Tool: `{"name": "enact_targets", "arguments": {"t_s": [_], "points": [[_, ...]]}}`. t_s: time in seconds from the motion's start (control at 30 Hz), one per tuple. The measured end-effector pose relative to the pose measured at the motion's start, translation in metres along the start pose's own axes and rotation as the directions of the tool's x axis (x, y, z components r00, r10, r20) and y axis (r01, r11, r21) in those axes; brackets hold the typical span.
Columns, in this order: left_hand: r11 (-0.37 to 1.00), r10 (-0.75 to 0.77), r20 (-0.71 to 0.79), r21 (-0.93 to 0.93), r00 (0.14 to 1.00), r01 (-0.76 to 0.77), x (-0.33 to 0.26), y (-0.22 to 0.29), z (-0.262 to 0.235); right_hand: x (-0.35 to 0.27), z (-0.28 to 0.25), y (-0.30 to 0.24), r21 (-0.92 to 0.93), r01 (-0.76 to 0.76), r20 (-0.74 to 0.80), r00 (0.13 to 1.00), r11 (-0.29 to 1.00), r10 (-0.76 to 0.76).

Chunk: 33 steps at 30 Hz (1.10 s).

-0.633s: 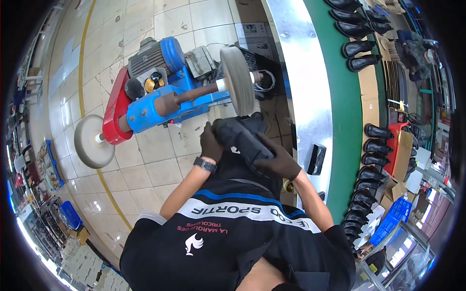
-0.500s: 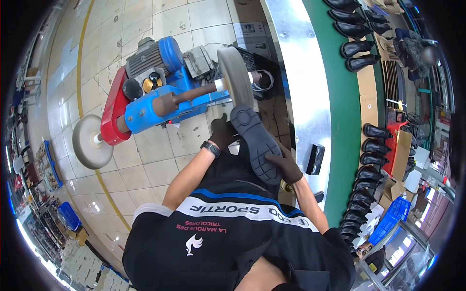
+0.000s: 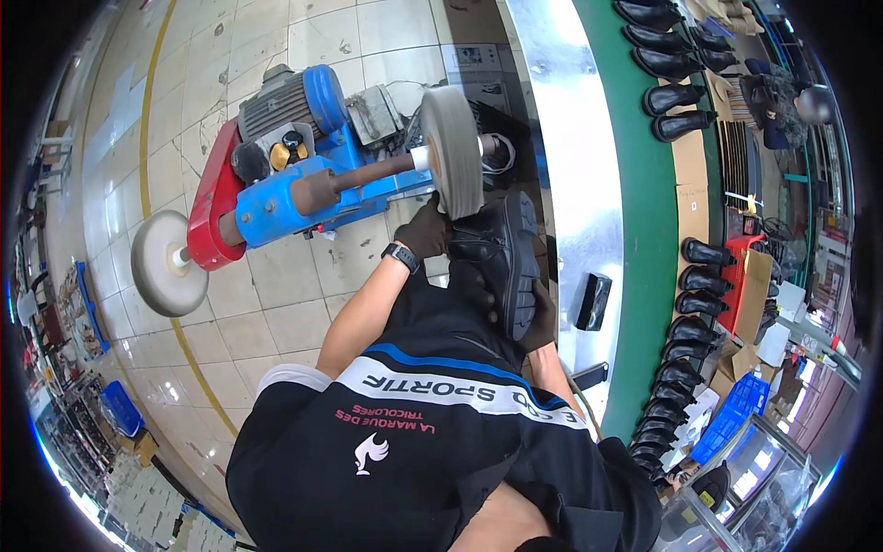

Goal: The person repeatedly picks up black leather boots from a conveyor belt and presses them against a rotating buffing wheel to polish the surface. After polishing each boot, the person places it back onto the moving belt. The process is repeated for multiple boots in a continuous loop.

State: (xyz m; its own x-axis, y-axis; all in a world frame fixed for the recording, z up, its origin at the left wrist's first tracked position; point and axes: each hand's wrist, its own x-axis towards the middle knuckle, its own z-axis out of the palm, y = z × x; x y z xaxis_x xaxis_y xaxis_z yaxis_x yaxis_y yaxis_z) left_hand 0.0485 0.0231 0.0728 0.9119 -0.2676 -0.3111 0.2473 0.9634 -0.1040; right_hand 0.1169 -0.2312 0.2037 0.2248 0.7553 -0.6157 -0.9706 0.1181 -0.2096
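Now shoe (image 3: 504,262) raised, touching buffing wheel (image 3: 452,150)

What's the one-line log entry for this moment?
left hand: gloved, on boot | right hand: gloved, under boot | boot: at buffing wheel

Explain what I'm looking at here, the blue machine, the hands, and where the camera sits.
The camera is worn on the person's head and looks down, so you see their own chest, arms and the tiled floor; the fisheye lens bends straight lines near the edges. The blue machine is a motor that turns a shaft with a round wheel at each end: a grey wheel near the hands and a pale wheel at the far end. Both hands wear dark gloves. The left hand and the right hand hold a black boot, its sole facing right and its upper end close against the grey wheel. To the right runs a green belt carrying rows of more black boots.
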Motion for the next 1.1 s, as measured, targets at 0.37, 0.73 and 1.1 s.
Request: {"name": "enact_targets", "arguments": {"t_s": [0.37, 0.73, 1.1], "points": [[0.12, 0.664, 0.138, 0.95, 0.735, -0.287, 0.031, -0.021, -0.093, 0.051, 0.014, -0.017, -0.999, 0.042, 0.02, 0.837, 0.029, -0.547], [0.954, 0.219, 0.034, 0.203, 0.975, -0.221, 0.026, 0.026, -0.072, 0.122, -0.017, -0.035, -0.56, 0.009, -0.387, 0.881, 0.828, -0.271], [0.972, 0.232, -0.332, 0.039, 0.914, -0.233, -0.028, -0.022, -0.027, 0.066, 0.005, -0.002, -0.678, -0.012, -0.274, 0.932, 0.735, -0.238]]}}
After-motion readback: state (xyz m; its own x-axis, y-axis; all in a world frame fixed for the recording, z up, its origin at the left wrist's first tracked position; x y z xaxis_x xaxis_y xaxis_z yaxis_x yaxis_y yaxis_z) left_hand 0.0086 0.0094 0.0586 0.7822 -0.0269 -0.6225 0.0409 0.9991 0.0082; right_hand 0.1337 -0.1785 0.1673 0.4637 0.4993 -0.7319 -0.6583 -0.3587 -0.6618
